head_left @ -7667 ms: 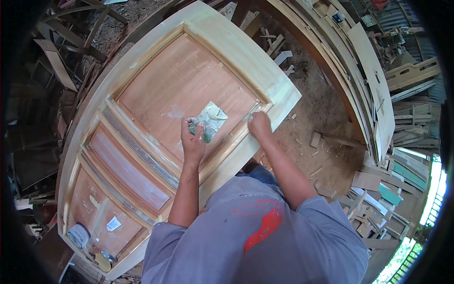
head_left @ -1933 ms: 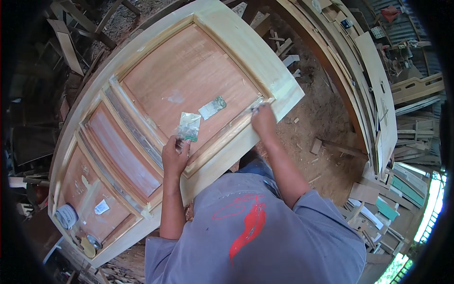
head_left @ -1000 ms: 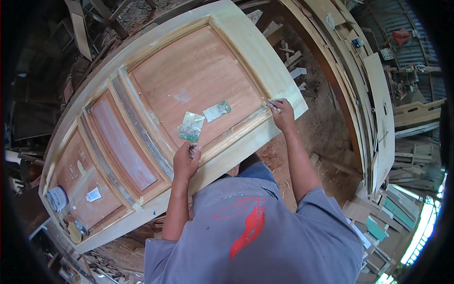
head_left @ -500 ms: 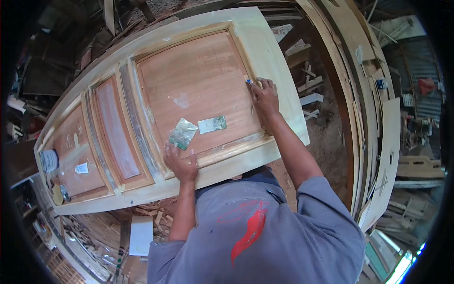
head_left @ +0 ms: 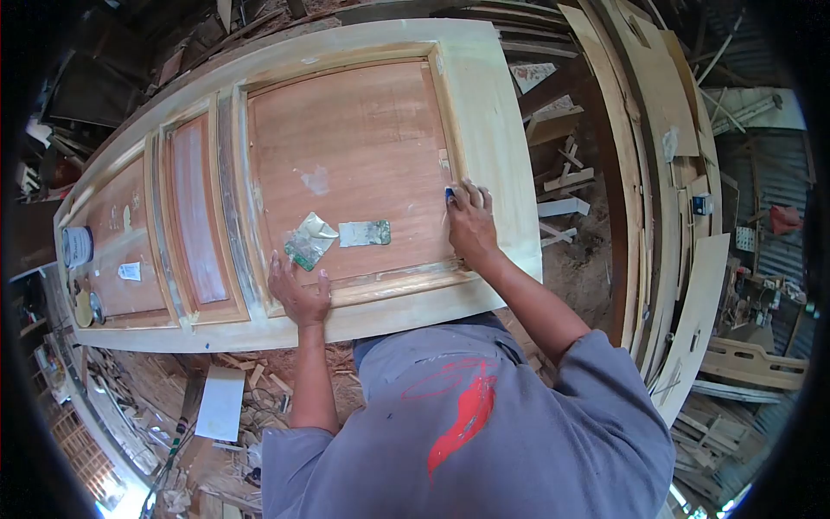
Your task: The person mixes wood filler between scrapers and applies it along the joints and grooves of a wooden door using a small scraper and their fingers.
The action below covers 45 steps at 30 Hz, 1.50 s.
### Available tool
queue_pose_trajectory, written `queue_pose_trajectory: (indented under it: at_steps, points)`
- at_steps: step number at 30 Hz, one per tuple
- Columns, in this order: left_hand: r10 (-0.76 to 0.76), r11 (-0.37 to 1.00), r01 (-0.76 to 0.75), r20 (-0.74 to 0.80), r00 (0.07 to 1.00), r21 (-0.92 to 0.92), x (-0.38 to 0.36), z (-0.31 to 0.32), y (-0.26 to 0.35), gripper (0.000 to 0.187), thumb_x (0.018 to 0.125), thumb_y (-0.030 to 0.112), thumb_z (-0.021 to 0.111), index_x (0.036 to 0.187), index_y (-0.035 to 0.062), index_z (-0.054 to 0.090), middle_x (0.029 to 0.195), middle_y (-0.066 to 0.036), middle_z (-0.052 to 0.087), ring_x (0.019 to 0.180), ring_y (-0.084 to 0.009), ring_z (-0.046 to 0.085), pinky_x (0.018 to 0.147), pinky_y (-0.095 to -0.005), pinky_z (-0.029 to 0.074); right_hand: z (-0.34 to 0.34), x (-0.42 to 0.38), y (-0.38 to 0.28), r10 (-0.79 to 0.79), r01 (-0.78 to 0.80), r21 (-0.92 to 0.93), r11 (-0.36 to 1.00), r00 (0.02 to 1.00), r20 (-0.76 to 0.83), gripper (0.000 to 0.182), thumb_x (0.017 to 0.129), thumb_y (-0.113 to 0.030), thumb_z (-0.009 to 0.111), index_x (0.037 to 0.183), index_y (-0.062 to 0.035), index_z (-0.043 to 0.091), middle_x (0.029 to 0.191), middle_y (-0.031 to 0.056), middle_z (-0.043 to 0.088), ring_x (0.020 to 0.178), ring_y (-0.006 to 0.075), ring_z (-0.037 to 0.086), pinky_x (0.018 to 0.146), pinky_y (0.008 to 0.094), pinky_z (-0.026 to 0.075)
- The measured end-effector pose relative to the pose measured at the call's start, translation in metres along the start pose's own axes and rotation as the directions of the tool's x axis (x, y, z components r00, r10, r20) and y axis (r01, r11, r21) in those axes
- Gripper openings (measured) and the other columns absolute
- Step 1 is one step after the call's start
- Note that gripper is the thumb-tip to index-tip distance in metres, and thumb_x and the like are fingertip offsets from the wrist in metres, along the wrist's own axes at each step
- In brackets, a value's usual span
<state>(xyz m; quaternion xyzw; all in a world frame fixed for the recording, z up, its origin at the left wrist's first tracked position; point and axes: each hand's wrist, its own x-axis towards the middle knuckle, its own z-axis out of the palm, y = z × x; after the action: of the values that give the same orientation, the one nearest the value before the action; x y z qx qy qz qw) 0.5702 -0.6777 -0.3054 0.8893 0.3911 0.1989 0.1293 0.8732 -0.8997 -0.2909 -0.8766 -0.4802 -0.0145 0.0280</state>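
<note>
A pale wooden panel door (head_left: pixel 506 112) lies flat in front of me, with reddish-brown inset panels. My right hand (head_left: pixel 473 227) is closed on a small blue-ended object (head_left: pixel 450 194) at the right inner edge of the largest panel (head_left: pixel 350 130); the fingers hide most of that object. Fingers spread, my left hand (head_left: pixel 298 292) rests on the near frame of the same panel. Just beyond its fingertips lies a crumpled, putty-smeared sheet (head_left: pixel 311 240) with a green edge. Beside that is a flat, smeared rectangular piece (head_left: pixel 364 233), also green at one end.
A paint can (head_left: pixel 77 246) stands at the door's far left, near a round lid (head_left: pixel 83 309) and a white scrap (head_left: pixel 130 272). Long boards (head_left: pixel 635 173) line the right side. Wood offcuts litter the floor, with a white board (head_left: pixel 220 402) at lower left.
My right hand has slid along the panel's right edge toward me with the blue-ended object. The whole view has shifted slightly; my left hand stays by the crumpled sheet.
</note>
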Motion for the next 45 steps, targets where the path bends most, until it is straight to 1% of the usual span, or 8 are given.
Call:
queue_pose_trajectory:
  at_steps: [3, 4, 7, 17, 20, 26, 29, 45]
  points:
    - [-0.022, 0.999, 0.022, -0.008, 1.000, -0.034, -0.001, 0.002, -0.001, 0.069, 0.076, 0.036, 0.073, 0.132, 0.0013, 0.052, 0.153, -0.023, 0.042, 0.139, -0.0420, 0.039, 0.115, -0.0549, 0.029, -0.022, 0.018, 0.013, 0.167, -0.164, 0.188, 0.968, 0.986, 0.001, 0.020, 0.090, -0.013, 0.061, 0.103, -0.0046, 0.073, 0.128, 0.0146, 0.062, 0.128, 0.0340, 0.051, 0.106, 0.0520, 0.038]
    - [-0.023, 0.999, 0.022, -0.012, 1.000, -0.033, -0.002, 0.002, -0.001, 0.069, 0.076, 0.035, 0.074, 0.132, 0.0014, 0.052, 0.153, -0.023, 0.043, 0.139, -0.0421, 0.040, 0.115, -0.0549, 0.029, -0.026, 0.030, 0.022, 0.177, -0.160, 0.232, 0.959, 0.983, -0.053, 0.016, 0.090, -0.015, 0.063, 0.096, -0.0067, 0.075, 0.114, 0.0166, 0.068, 0.111, 0.0347, 0.061, 0.095, 0.0489, 0.046]
    - [-0.022, 0.999, 0.021, -0.015, 1.000, -0.031, -0.001, 0.002, -0.001, 0.068, 0.076, 0.034, 0.074, 0.132, 0.0019, 0.052, 0.152, -0.023, 0.043, 0.138, -0.0426, 0.040, 0.115, -0.0549, 0.029, -0.030, 0.072, 0.033, 0.322, -0.361, 0.347, 0.866, 0.932, 0.166, 0.018, 0.089, -0.017, 0.064, 0.097, -0.0049, 0.074, 0.100, 0.0208, 0.071, 0.095, 0.0388, 0.067, 0.083, 0.0469, 0.052]
    - [-0.032, 0.999, 0.032, -0.011, 0.999, -0.029, 0.001, 0.001, -0.003, 0.069, 0.074, 0.031, 0.074, 0.133, 0.0041, 0.051, 0.150, -0.023, 0.046, 0.137, -0.0419, 0.042, 0.114, -0.0540, 0.030, -0.014, 0.131, 0.044, 0.397, -0.495, 0.293, 0.818, 0.854, 0.336, 0.021, 0.083, -0.019, 0.072, 0.093, -0.0011, 0.076, 0.093, 0.0267, 0.072, 0.090, 0.0439, 0.070, 0.081, 0.0481, 0.057]
    - [-0.040, 0.999, 0.040, -0.009, 0.999, -0.037, 0.001, 0.001, -0.004, 0.069, 0.073, 0.030, 0.074, 0.134, 0.0044, 0.051, 0.150, -0.023, 0.046, 0.137, -0.0417, 0.043, 0.114, -0.0538, 0.031, -0.017, 0.138, 0.039, 0.383, -0.510, 0.289, 0.810, 0.833, 0.399, 0.020, 0.083, -0.020, 0.072, 0.092, -0.0027, 0.077, 0.098, 0.0246, 0.071, 0.093, 0.0407, 0.069, 0.083, 0.0465, 0.056]
    - [-0.035, 0.998, 0.035, -0.004, 0.999, -0.058, 0.001, 0.000, -0.007, 0.070, 0.074, 0.030, 0.074, 0.135, 0.0042, 0.050, 0.150, -0.023, 0.046, 0.137, -0.0415, 0.043, 0.113, -0.0538, 0.031, 0.002, 0.100, 0.016, 0.312, -0.308, 0.180, 0.934, 0.950, 0.010, 0.016, 0.087, -0.024, 0.073, 0.092, -0.0100, 0.080, 0.124, 0.0141, 0.063, 0.122, 0.0332, 0.052, 0.105, 0.0471, 0.041]
    - [-0.022, 0.998, 0.022, -0.002, 1.000, -0.063, 0.004, 0.000, -0.007, 0.070, 0.075, 0.030, 0.074, 0.135, 0.0040, 0.050, 0.150, -0.023, 0.046, 0.138, -0.0412, 0.042, 0.113, -0.0539, 0.031, 0.019, 0.093, 0.016, 0.431, -0.384, 0.273, 0.882, 0.892, -0.139, 0.018, 0.088, -0.026, 0.073, 0.095, -0.0117, 0.081, 0.132, 0.0125, 0.058, 0.130, 0.0344, 0.044, 0.109, 0.0512, 0.033]
    - [-0.029, 0.997, 0.029, 0.006, 1.000, -0.071, 0.002, 0.001, -0.008, 0.069, 0.074, 0.029, 0.074, 0.135, 0.0047, 0.051, 0.152, -0.021, 0.045, 0.138, -0.0402, 0.042, 0.113, -0.0535, 0.031, 0.024, 0.061, 0.008, 0.372, -0.340, 0.257, 0.905, 0.924, -0.090, 0.018, 0.089, -0.023, 0.072, 0.097, -0.0097, 0.080, 0.143, 0.0186, 0.053, 0.145, 0.0427, 0.031, 0.119, 0.0560, 0.022]
